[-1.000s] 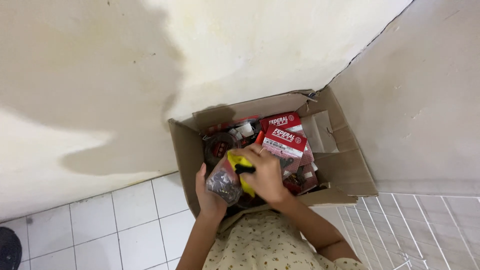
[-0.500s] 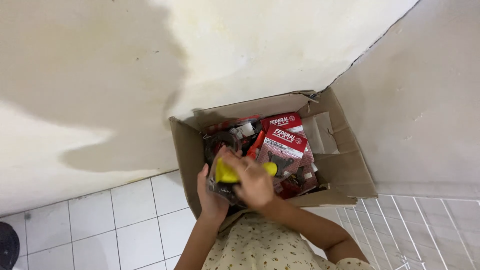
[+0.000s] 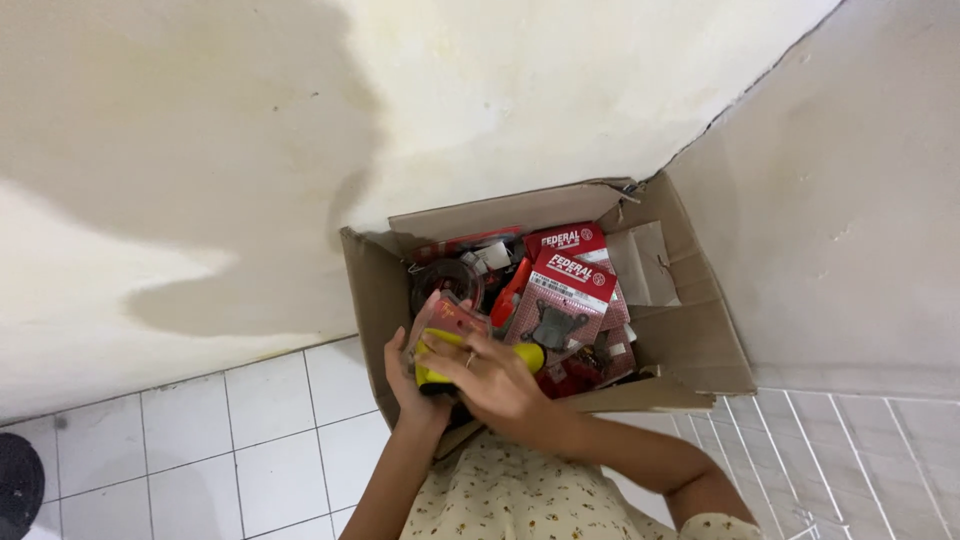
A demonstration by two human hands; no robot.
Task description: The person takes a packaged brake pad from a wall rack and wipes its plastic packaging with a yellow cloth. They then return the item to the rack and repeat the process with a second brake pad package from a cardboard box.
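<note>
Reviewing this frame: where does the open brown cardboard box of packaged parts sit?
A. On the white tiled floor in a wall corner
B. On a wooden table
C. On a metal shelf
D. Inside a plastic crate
A: the open brown cardboard box stands on the white tiled floor where two walls meet, with both hands over it on a yellow object.

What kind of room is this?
Probably a corner of a house or storeroom floor. A cardboard box full of red packets sits on white floor tiles against stained plaster walls, and both hands hold a yellow thing.
</note>
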